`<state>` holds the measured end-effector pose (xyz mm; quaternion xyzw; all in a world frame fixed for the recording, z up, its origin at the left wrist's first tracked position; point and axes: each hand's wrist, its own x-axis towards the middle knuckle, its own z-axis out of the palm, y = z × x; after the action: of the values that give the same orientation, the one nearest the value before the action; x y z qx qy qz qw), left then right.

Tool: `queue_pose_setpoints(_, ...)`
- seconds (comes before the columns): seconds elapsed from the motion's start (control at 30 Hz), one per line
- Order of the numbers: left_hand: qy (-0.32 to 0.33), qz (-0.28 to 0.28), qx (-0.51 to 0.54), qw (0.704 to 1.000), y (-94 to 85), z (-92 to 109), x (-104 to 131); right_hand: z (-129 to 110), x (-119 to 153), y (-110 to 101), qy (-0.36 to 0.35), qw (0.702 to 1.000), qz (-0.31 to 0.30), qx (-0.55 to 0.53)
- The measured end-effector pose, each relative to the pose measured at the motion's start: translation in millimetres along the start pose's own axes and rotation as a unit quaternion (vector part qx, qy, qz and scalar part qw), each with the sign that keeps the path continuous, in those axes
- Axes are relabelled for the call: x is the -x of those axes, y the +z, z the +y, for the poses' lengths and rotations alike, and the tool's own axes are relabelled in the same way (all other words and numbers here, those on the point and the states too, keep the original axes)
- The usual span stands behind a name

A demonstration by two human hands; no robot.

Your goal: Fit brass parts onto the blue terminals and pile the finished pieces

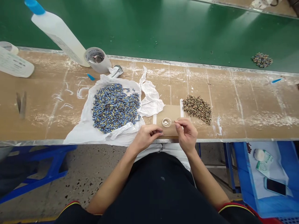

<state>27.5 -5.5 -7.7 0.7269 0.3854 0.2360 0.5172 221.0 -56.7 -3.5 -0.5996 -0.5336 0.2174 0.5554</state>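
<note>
My right hand (188, 133) is closed in a pinch on a thin pale stick (173, 123). The stick's far end reaches a small clear round dish (166, 118) with something whitish in it. Left of the dish, my left hand (149, 135) rests at the cardboard piece (163, 112), thumb and fingers pressed together; what they hold, if anything, is too small to make out. A heap of small blue, yellow and black parts (115, 107) lies on white cloth (86, 119) to the left. Right of the cardboard spreads a pile of small brownish-gold parts (197, 109).
A white bottle with a blue cap (59, 32) and a white cup (99, 60) stand at the back left. Tweezers (22, 104) lie farther left. A small mixed pile (262, 59) sits on the green surface (151, 28). A blue tray (243, 174) below right holds a phone (275, 186).
</note>
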Motion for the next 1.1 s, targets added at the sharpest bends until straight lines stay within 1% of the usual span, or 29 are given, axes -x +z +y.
queue_pose_setpoints(0.07,0.001,-0.001,0.001,1.0,-0.6,-0.6,0.1,3.3,-1.1,1.8,-0.004,0.999,-0.018,0.033)
queue_pose_setpoints(0.17,0.006,-0.005,-0.003,1.0,-2.1,-1.0,-0.1,4.2,-0.1,4.9,-0.003,0.997,-0.055,0.054)
queue_pose_setpoints(0.23,0.01,-0.008,-0.008,1.0,-3.5,-1.1,-0.4,4.1,0.1,2.9,-0.009,0.996,-0.059,0.062)
queue_pose_setpoints(0.27,0.01,-0.008,-0.01,1.0,-4.3,-1.3,-0.6,4.9,-0.5,-0.6,-0.012,0.996,-0.05,0.071)
queue_pose_setpoints(0.33,0.012,-0.007,-0.011,1.0,-6.1,-2.0,-1.4,9.8,-2.9,-13.9,-0.008,0.995,-0.004,0.1)
queue_pose_setpoints(0.4,0.014,-0.005,-0.008,1.0,-7.8,-3.4,-2.6,19.6,-5.7,-36.0,0.017,0.986,0.073,0.148)
queue_pose_setpoints(0.47,0.016,-0.007,-0.007,1.0,-9.3,-4.9,-3.9,32.4,-6.6,-63.9,0.06,0.963,0.154,0.211)
queue_pose_setpoints(0.5,0.016,-0.01,-0.007,1.0,-10.0,-5.4,-4.4,39.0,-6.1,-78.2,0.085,0.949,0.182,0.242)
queue_pose_setpoints(0.53,0.015,-0.013,-0.008,1.0,-10.7,-5.5,-4.8,45.1,-5.0,-91.7,0.108,0.938,0.194,0.267)
queue_pose_setpoints(0.6,0.013,-0.02,-0.007,1.0,-12.0,-4.8,-4.9,54.9,-2.0,-113.5,0.135,0.929,0.18,0.294)
queue_pose_setpoints(0.63,0.013,-0.022,-0.006,1.0,-12.7,-4.0,-4.8,58.3,-0.6,-121.0,0.141,0.929,0.166,0.299)
queue_pose_setpoints(0.7,0.011,-0.022,-0.007,1.0,-14.9,-1.7,-4.1,62.2,0.7,-129.5,0.142,0.933,0.137,0.302)
queue_pose_setpoints(0.87,0.022,-0.006,-0.029,0.999,-25.8,3.1,-1.4,61.5,-3.9,-129.7,0.134,0.939,0.079,0.308)
queue_pose_setpoints(1.0,0.033,0.02,-0.037,0.999,-33.5,3.3,3.4,59.4,-7.1,-129.5,0.128,0.941,0.063,0.307)
queue_pose_setpoints(1.1,0.033,0.035,-0.026,0.998,-32.2,3.9,9.0,60.3,-7.8,-133.0,0.132,0.944,0.056,0.296)
